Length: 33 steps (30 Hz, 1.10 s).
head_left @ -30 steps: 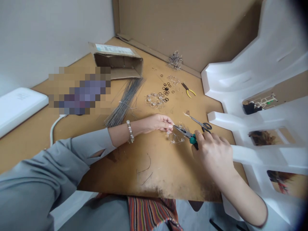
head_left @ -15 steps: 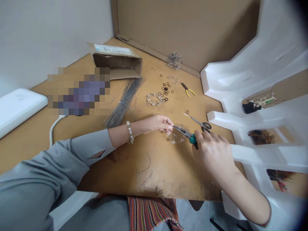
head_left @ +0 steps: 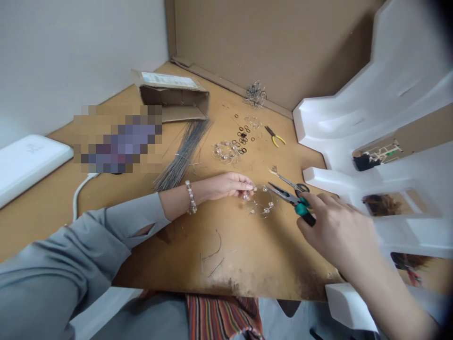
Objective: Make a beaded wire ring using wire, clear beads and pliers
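Between its thumb and fingers, my left hand point(head_left: 235, 185) pinches the near side of a wire ring with clear beads point(head_left: 266, 210), held just over the table. My right hand point(head_left: 336, 226) grips long-nose pliers point(head_left: 288, 197) by their green and black handles. The plier jaws are a little apart, to the right of the beaded ring and not touching it. Beyond my left hand lies another beaded wire ring point(head_left: 226, 152), with several small dark rings point(head_left: 242, 136) beside it.
A bundle of grey wires point(head_left: 184, 153) lies before an open cardboard box point(head_left: 173, 97). Scissors point(head_left: 290, 180) and yellow-handled pliers point(head_left: 275, 137) rest at the right. A wire tangle point(head_left: 255, 94) sits at the back. Wire scraps point(head_left: 212, 257) lie near the front edge; a white moulded wall point(head_left: 318, 120) stands right.
My right hand has drawn the pliers back to the right, off the beaded ring, and their jaws have parted. My left hand still holds the ring in nearly the same place.
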{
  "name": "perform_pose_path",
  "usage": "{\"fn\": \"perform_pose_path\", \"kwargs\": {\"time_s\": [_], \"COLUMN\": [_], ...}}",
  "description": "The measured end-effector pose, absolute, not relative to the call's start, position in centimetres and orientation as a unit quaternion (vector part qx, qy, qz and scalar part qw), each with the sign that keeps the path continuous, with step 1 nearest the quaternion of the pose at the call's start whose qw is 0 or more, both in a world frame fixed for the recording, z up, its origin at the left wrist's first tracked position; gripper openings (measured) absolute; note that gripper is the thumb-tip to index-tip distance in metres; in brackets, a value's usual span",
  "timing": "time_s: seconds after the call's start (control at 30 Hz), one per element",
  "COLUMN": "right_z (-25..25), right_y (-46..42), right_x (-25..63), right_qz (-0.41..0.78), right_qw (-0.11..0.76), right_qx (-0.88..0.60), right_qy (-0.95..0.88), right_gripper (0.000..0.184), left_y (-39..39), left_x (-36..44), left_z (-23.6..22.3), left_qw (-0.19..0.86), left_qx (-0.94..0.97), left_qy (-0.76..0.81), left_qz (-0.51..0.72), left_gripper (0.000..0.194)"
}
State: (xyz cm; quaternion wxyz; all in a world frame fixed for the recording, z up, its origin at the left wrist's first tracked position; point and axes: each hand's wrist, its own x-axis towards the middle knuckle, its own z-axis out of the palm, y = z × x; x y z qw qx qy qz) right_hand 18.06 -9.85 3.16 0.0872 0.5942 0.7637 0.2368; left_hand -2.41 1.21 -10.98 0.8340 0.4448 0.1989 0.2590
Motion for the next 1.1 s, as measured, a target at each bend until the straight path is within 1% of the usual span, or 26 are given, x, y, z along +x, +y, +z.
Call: {"fn": "perform_pose_path", "kwargs": {"time_s": [0.07, 0.13, 0.23, 0.33, 0.4, 0.53, 0.63, 0.73, 0.87, 0.97, 1.1], "right_z": [3.4, 3.3, 2.3, 1.3, 0.6, -1.0, -2.4, -4.1, -6.3, -7.5, -7.9], "right_y": [-9.8, -9.6, -9.1, -8.4, -8.0, -7.2, -6.4, -5.8, -5.4, -5.5, -5.5], "right_x": [18.4, 18.5, 18.1, 17.0, 16.2, 15.3, 15.4, 15.7, 16.1, 16.5, 16.7], "right_qz": [0.214, 0.159, 0.009, -0.141, -0.204, -0.263, -0.330, -0.433, -0.556, -0.600, -0.634], "right_qw": [0.052, -0.004, -0.112, -0.205, -0.234, -0.243, -0.267, -0.332, -0.441, -0.484, -0.515], "right_qx": [0.621, 0.649, 0.668, 0.645, 0.624, 0.603, 0.598, 0.582, 0.530, 0.497, 0.457], "right_qy": [0.753, 0.744, 0.735, 0.723, 0.717, 0.712, 0.680, 0.602, 0.464, 0.398, 0.350], "right_gripper": [0.036, 0.038, 0.033, 0.029, 0.029, 0.032, 0.028, 0.026, 0.029, 0.031, 0.031], "left_y": [1.1, 1.1, 0.9, 0.8, 0.7, 0.7, 0.7, 0.8, 0.8, 0.6, 0.1], "left_x": [-2.5, -2.6, -2.8, -2.9, -2.8, -2.6, -2.6, -2.6, -2.4, -2.1, -1.7], "left_z": [-10.8, -10.6, -10.1, -9.9, -9.9, -9.9, -10.0, -10.2, -10.5, -10.6, -10.2], "left_qw": [0.845, 0.858, 0.869, 0.867, 0.864, 0.857, 0.845, 0.829, 0.792, 0.757, 0.711], "left_qx": [0.433, 0.421, 0.418, 0.432, 0.440, 0.457, 0.480, 0.500, 0.533, 0.567, 0.614], "left_qy": [0.181, 0.168, 0.153, 0.148, 0.154, 0.165, 0.179, 0.194, 0.217, 0.225, 0.229], "left_qz": [0.255, 0.240, 0.217, 0.200, 0.190, 0.171, 0.152, 0.158, 0.205, 0.234, 0.254], "left_gripper": [0.017, 0.018, 0.018, 0.020, 0.020, 0.020, 0.019, 0.019, 0.021, 0.021, 0.015]}}
